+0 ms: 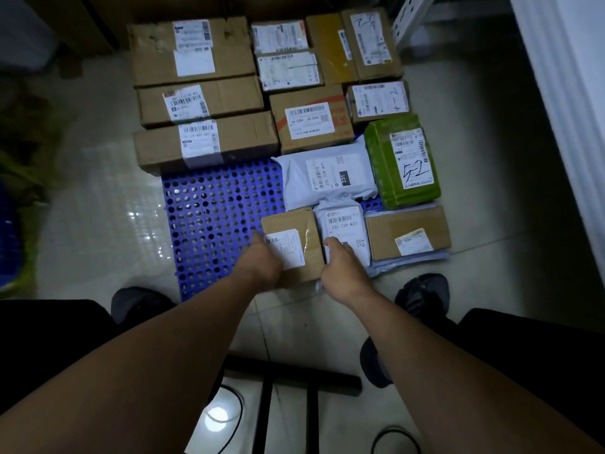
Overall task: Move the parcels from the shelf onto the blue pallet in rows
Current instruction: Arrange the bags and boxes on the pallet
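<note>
Brown box (291, 231) near edge hidden by hands (262, 267), shelf frame (409, 18) cropped

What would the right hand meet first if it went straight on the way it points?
Probably the larger white mailer, just beyond the small white mailer under the right hand; relative height is unclear.

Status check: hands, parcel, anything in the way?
Left hand, right hand gripping small brown box. Box at blue pallet, front row, beside white bag. Open pallet to its left, nothing blocking.

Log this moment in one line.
left hand: grips small brown box | right hand: grips its right edge | box: at blue pallet's near edge, beside white mailer
</note>
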